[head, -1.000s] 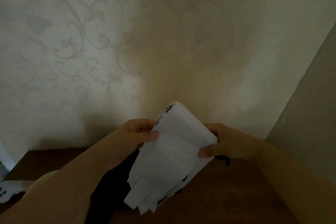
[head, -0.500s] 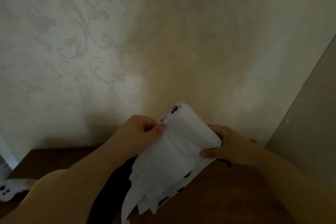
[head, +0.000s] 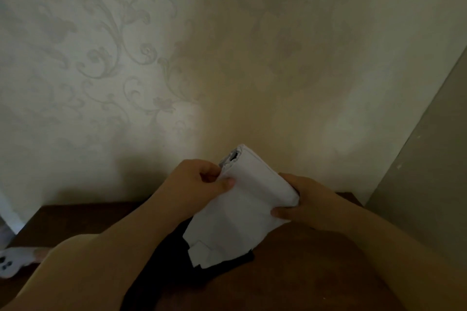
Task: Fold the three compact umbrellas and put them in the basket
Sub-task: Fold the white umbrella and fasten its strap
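Both my hands grip the white umbrella (head: 242, 209): left hand (head: 199, 182) pinching the canopy edge, right hand (head: 300, 204) wrapped round it, seemingly rolling. I should keep the roll tight.

White umbrella (head: 242, 212) in left hand (head: 199, 182) and right hand (head: 303, 202), above dark table (head: 303, 272).

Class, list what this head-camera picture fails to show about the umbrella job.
- Basket: nowhere in the head view.
- White umbrella: handle hidden by its own fabric and both hands, left hand, right hand.
- Dark item beneath: too dim to identify.
- White object: cut off by left edge.
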Demonstrator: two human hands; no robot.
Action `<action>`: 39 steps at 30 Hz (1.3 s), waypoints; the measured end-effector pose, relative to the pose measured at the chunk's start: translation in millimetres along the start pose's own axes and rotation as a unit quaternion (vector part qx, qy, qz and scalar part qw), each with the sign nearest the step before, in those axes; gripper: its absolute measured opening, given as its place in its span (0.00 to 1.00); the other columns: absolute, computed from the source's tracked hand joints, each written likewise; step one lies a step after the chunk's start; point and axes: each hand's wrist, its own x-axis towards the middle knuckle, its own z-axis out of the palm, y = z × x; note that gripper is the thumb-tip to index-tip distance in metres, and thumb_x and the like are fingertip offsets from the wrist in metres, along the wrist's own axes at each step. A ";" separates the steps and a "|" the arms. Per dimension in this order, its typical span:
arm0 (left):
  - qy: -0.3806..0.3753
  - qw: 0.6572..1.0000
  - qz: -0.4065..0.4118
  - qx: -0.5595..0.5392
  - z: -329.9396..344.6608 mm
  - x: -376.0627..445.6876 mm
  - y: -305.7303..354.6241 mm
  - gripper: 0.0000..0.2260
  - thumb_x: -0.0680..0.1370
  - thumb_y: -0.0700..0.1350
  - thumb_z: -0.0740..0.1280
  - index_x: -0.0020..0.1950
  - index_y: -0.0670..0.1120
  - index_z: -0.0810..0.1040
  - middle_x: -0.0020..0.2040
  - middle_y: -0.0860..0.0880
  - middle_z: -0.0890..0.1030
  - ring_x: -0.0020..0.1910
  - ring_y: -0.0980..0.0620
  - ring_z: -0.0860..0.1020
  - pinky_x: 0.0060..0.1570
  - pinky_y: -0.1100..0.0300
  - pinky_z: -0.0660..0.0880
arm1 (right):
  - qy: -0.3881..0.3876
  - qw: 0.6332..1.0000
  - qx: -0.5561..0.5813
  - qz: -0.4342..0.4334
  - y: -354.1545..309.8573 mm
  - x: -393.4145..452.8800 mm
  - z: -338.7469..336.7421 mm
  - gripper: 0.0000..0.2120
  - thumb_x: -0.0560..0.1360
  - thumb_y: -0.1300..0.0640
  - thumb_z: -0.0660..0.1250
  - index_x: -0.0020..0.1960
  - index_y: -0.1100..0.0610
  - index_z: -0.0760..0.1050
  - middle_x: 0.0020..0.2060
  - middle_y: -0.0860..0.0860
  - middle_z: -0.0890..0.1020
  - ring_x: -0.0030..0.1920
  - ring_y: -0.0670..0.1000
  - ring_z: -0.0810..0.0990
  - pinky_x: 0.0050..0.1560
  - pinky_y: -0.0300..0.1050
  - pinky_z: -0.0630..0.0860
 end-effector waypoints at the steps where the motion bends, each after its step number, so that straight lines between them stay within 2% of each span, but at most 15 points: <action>1: 0.008 1.000 0.001 0.008 0.7 0.8 -0.3 0.10 0.72 0.49 0.72 0.50 0.47 0.81 0.45 0.51 0.82 0.44 0.55 0.80 0.44 0.62 0.77 | -0.002 1.000 -0.005 -0.001 -0.5 0.3 0.6 0.25 0.73 0.48 0.70 0.67 0.40 0.65 0.63 0.43 0.74 0.61 0.46 0.74 0.62 0.46 0.74; 6: 0.063 0.995 0.039 0.071 4.1 1.8 -1.3 0.11 0.71 0.49 0.73 0.43 0.41 0.80 0.41 0.42 0.82 0.42 0.45 0.81 0.42 0.54 0.77 | 0.002 1.000 -0.031 -0.005 -5.0 2.9 2.6 0.26 0.74 0.49 0.70 0.69 0.42 0.64 0.64 0.44 0.74 0.61 0.46 0.74 0.61 0.41 0.72; 10: 0.049 0.997 0.059 0.020 1.3 2.9 -3.3 0.03 0.72 0.45 0.72 0.45 0.50 0.80 0.44 0.51 0.82 0.44 0.54 0.80 0.44 0.61 0.77 | -0.006 1.000 -0.004 -0.011 -7.4 0.2 2.8 0.26 0.74 0.50 0.70 0.62 0.32 0.60 0.61 0.38 0.72 0.60 0.41 0.72 0.56 0.30 0.70; 14: 0.038 0.992 0.122 -0.025 -4.8 6.7 -9.1 0.09 0.72 0.41 0.71 0.39 0.56 0.78 0.53 0.59 0.75 0.49 0.61 0.75 0.50 0.62 0.69 | -0.045 0.999 0.025 -0.004 -9.6 -3.5 -1.9 0.27 0.73 0.47 0.69 0.66 0.34 0.60 0.66 0.39 0.71 0.65 0.45 0.72 0.64 0.46 0.72; 16: 0.019 0.987 0.150 -0.061 -7.0 7.6 -9.6 0.09 0.70 0.44 0.74 0.36 0.58 0.80 0.59 0.62 0.72 0.57 0.61 0.74 0.54 0.64 0.69 | -0.073 0.996 0.052 0.000 -10.8 -5.4 -3.7 0.26 0.72 0.47 0.70 0.65 0.33 0.62 0.65 0.39 0.72 0.64 0.44 0.73 0.65 0.47 0.73; 17: 0.000 0.985 0.151 -0.088 -7.5 6.8 -8.2 0.08 0.69 0.46 0.74 0.36 0.59 0.80 0.58 0.59 0.75 0.57 0.58 0.76 0.55 0.62 0.72 | -0.084 0.994 0.067 0.005 -10.9 -6.6 -4.4 0.25 0.72 0.47 0.70 0.64 0.34 0.63 0.64 0.38 0.72 0.63 0.43 0.73 0.64 0.46 0.73; 19: -0.017 0.984 0.131 -0.119 -8.2 5.4 -6.5 0.08 0.70 0.45 0.74 0.36 0.59 0.81 0.47 0.52 0.83 0.48 0.51 0.80 0.50 0.55 0.76 | -0.097 0.990 0.098 0.014 -10.8 -8.1 -5.0 0.25 0.71 0.49 0.71 0.63 0.36 0.67 0.63 0.37 0.74 0.62 0.42 0.75 0.64 0.46 0.73; 21: -0.008 0.987 0.126 -0.104 -9.1 6.1 -3.3 0.07 0.69 0.46 0.74 0.36 0.58 0.81 0.42 0.42 0.83 0.43 0.43 0.81 0.48 0.47 0.78 | -0.101 0.987 0.121 0.021 -10.6 -8.4 -5.6 0.24 0.71 0.51 0.72 0.63 0.37 0.69 0.61 0.37 0.76 0.60 0.40 0.76 0.63 0.45 0.75; 23: -0.030 0.987 0.117 -0.107 -10.7 7.0 0.6 0.03 0.68 0.47 0.73 0.37 0.53 0.79 0.43 0.37 0.81 0.44 0.37 0.80 0.49 0.44 0.78 | -0.101 0.987 0.125 0.022 -10.3 -8.8 -6.8 0.24 0.71 0.51 0.73 0.63 0.37 0.69 0.61 0.38 0.76 0.60 0.41 0.76 0.62 0.45 0.75; 26: -0.107 0.973 0.090 -0.181 -14.9 15.3 2.1 0.15 0.65 0.39 0.74 0.45 0.47 0.71 0.42 0.47 0.83 0.42 0.46 0.81 0.44 0.55 0.80 | -0.098 0.989 0.111 0.011 -11.0 -9.5 -10.3 0.25 0.70 0.50 0.72 0.63 0.36 0.68 0.61 0.36 0.75 0.61 0.40 0.76 0.62 0.42 0.74; 29: -0.211 0.968 0.072 -0.113 -18.3 17.2 6.4 0.23 0.66 0.38 0.73 0.57 0.52 0.73 0.51 0.52 0.83 0.50 0.52 0.82 0.49 0.56 0.79 | -0.105 0.991 0.083 -0.001 -11.3 -10.5 -11.7 0.25 0.71 0.49 0.72 0.63 0.35 0.67 0.62 0.35 0.74 0.61 0.39 0.74 0.63 0.42 0.73; 31: -0.268 0.958 0.081 -0.060 -19.4 16.0 8.3 0.20 0.70 0.35 0.72 0.60 0.49 0.76 0.54 0.51 0.83 0.53 0.53 0.81 0.53 0.55 0.78 | -0.118 0.991 0.065 -0.007 -12.7 -11.5 -12.3 0.25 0.72 0.49 0.71 0.64 0.33 0.66 0.63 0.34 0.73 0.62 0.39 0.74 0.63 0.41 0.73; 33: -0.274 0.957 0.095 -0.029 -18.9 15.4 6.6 0.12 0.73 0.36 0.71 0.55 0.43 0.81 0.52 0.48 0.84 0.52 0.51 0.82 0.53 0.56 0.78 | -0.127 0.990 0.056 -0.011 -13.4 -12.6 -13.9 0.24 0.73 0.50 0.71 0.62 0.32 0.65 0.60 0.30 0.72 0.59 0.34 0.73 0.59 0.33 0.72; 35: -0.253 0.962 0.100 -0.017 -17.6 16.4 1.3 0.07 0.74 0.40 0.70 0.51 0.44 0.83 0.49 0.50 0.85 0.50 0.52 0.82 0.49 0.60 0.78 | -0.133 0.990 0.050 -0.004 -14.8 -13.1 -17.3 0.23 0.73 0.50 0.71 0.59 0.31 0.65 0.57 0.28 0.72 0.55 0.29 0.73 0.54 0.26 0.72; 39: -0.249 0.962 0.066 -0.086 -9.4 17.4 -10.0 0.12 0.73 0.43 0.70 0.55 0.41 0.80 0.52 0.47 0.84 0.52 0.49 0.82 0.51 0.57 0.78 | -0.141 0.990 -0.005 0.013 -18.4 -12.4 -26.5 0.22 0.73 0.51 0.71 0.62 0.38 0.67 0.54 0.33 0.74 0.49 0.30 0.75 0.51 0.28 0.74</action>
